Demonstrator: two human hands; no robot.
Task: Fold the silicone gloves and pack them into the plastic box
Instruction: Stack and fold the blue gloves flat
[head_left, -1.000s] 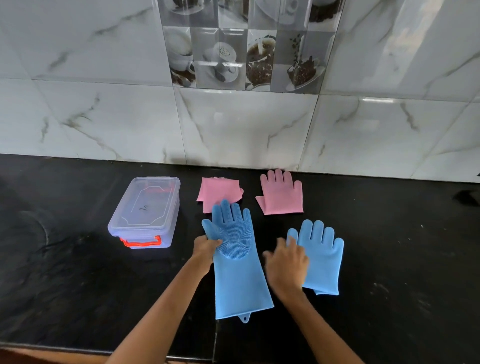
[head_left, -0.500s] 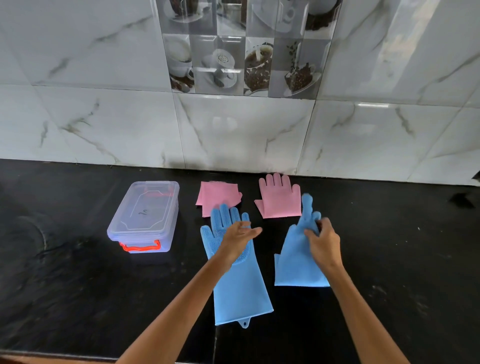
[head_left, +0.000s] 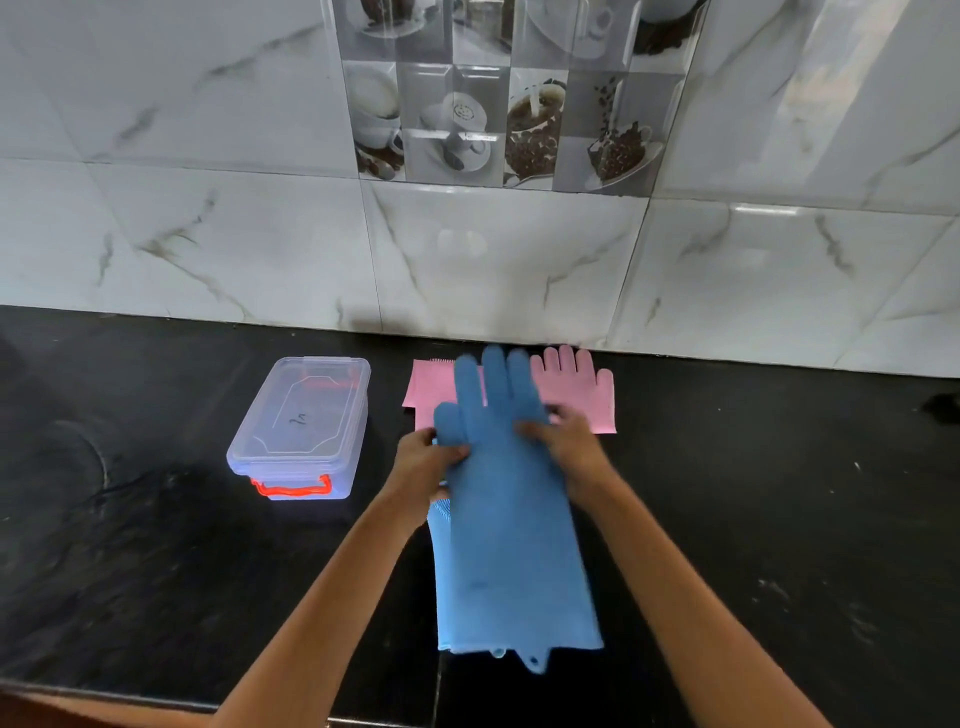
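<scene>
Plastic box (head_left: 301, 426) left of hands, lid shut, nearer left hand (head_left: 423, 460). Left hand pinched thumb edge of top blue glove (head_left: 509, 519) — stacked over second blue glove (head_left: 440, 545), long axis running away from body. Right hand (head_left: 563, 441) gripped opposite edge. Pink gloves (head_left: 592, 400) beyond — folded.

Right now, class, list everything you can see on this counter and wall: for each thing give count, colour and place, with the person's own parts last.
Blue gloves: two, stacked one on the other, centre of counter, held at the palm end.
Pink gloves: two, at the back by the wall, partly hidden behind the blue ones.
Box: one, clear with lid on and an orange clasp, left of the gloves.
Counter: one, black, under everything.
Wall tiles: white marble look, with a grey panel of coffee pictures above.
Left hand: one, gripping the blue gloves' left edge.
Right hand: one, on their right edge.
</scene>
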